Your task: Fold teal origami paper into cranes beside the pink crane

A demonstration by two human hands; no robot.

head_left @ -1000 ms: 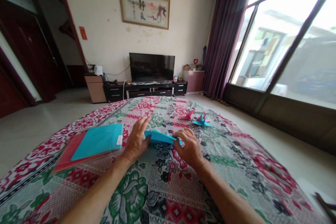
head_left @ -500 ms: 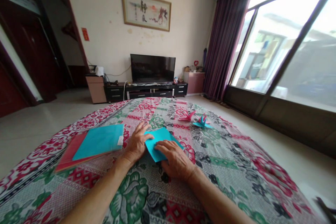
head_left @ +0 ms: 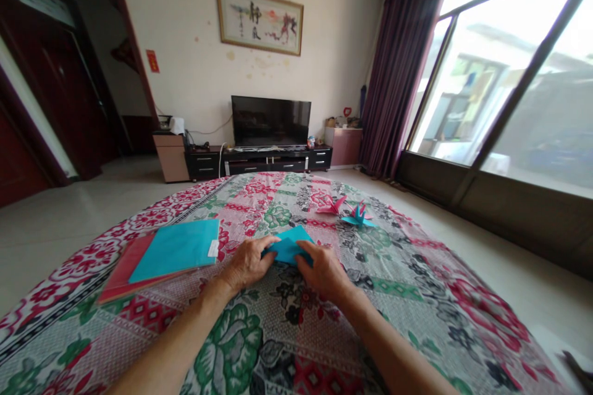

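A folded sheet of blue origami paper [head_left: 291,245] is held between both hands just over the patterned tablecloth [head_left: 231,345]. My left hand [head_left: 251,263] pinches its left corner between thumb and fingers. On the right corner, my right hand [head_left: 321,268] grips with the fingers bent over the edge. The near part of the paper is folded over, and its far corner points away from me. How the layers lie underneath is hidden.
To the left lies a stack of blue paper [head_left: 180,250] on red paper [head_left: 111,278]. Beyond my right hand sit a pink folded paper crane [head_left: 332,206] and a blue folded paper crane [head_left: 359,217], with more pink paper behind the blue one. A television [head_left: 271,121] stands past the table.
The paper was a flatter sheet under both hands; now its near part is folded over. My hands have shifted to its left and right corners and pinch them.
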